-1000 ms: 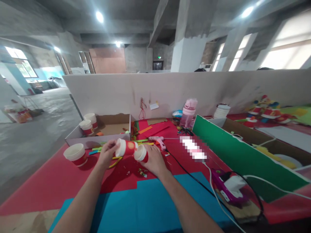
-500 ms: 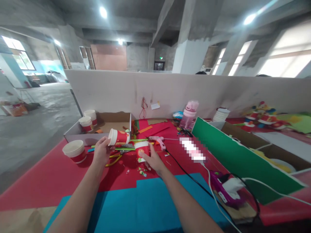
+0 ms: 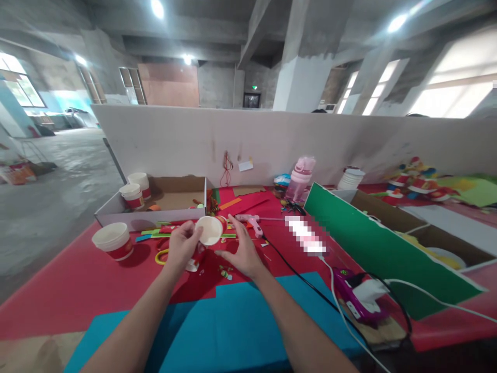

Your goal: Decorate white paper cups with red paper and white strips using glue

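Note:
My left hand (image 3: 183,242) is closed on a red-and-white paper cup (image 3: 210,231), its pale open mouth tilted toward me. My right hand (image 3: 245,249) is just right of that cup, thumb and fingers spread; whether a fingertip touches the cup is unclear. Below my left fingers shows another red-and-white piece (image 3: 193,265), partly covered, so I cannot tell if it is held. Yellow-handled pliers (image 3: 161,257) lie partly behind my left hand. Beyond my right hand rests a pink glue gun (image 3: 254,226). Small green and white scraps (image 3: 225,273) lie on the red cover below.
Stacked paper cups (image 3: 113,241) stand at left, near a cardboard box (image 3: 135,221) holding more cups. A green board (image 3: 380,248) slants along the right. A purple power strip (image 3: 359,298) with cables lies before it. A pink bottle (image 3: 301,178) stands behind.
My left hand has moved right and now holds a cup with its mouth facing me. My right hand, earlier gripping a cup, has opened. The view has shifted slightly.

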The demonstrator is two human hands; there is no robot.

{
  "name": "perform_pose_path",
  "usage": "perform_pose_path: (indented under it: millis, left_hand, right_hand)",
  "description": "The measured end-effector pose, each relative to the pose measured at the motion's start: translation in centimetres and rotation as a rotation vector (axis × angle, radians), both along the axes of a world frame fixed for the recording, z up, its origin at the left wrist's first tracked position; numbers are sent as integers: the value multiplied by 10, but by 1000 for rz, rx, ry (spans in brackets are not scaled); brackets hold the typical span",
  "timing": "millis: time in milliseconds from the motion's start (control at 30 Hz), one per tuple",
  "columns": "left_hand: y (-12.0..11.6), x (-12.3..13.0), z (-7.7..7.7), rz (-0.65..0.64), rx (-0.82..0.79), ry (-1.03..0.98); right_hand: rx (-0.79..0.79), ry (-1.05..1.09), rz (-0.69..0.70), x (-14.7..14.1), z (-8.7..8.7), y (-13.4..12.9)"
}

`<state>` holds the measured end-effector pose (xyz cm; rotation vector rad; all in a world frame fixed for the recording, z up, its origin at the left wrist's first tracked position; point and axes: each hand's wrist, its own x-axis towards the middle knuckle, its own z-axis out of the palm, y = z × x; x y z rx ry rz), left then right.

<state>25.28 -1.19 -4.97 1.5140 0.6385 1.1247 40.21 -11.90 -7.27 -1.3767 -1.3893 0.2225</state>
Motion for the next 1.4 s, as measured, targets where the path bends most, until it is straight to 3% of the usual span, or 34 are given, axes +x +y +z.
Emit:
perform_pose_path:
  millis: [100,200,333,500,567,667,867,1000,1167,1300,1400]
  left_hand:
    - [-8,6,-7,-118,99,155]
    - [-12,7,-8,-128,318,266]
    - [-9,-2,5,-164,600,479]
    - [6,-14,14,128,740,595]
    - [11,-16,13,179,749,580]
    - [10,-15,10,87,686,542]
    - [-4,-8,13,-311,581,481]
    - [-3,-7,12,-358,587,486]
    - [-2,-4,-1,-146,642,465]
    - [-12,3,-9,12,726,439]
    - [-22,8,-10,104,638,346]
  right_hand:
    - [34,-207,-45,-1,6,-5]
    - [60,-303,-103,2,7,-5]
    - [122,-202,-94,9,1,-1]
    - [124,137,-48,9,-8,6]
    - [75,201,11,5,-10,7]
    - [40,195,80,3,-9,7]
    - [4,-5,191,13,3,-2]
    - [-33,-110,200,18,6,-6]
    - [-52,6,145,12,2,-2]
    - [-62,319,198,3,-3,2]
    - [-99,568,244,-4,-5,5]
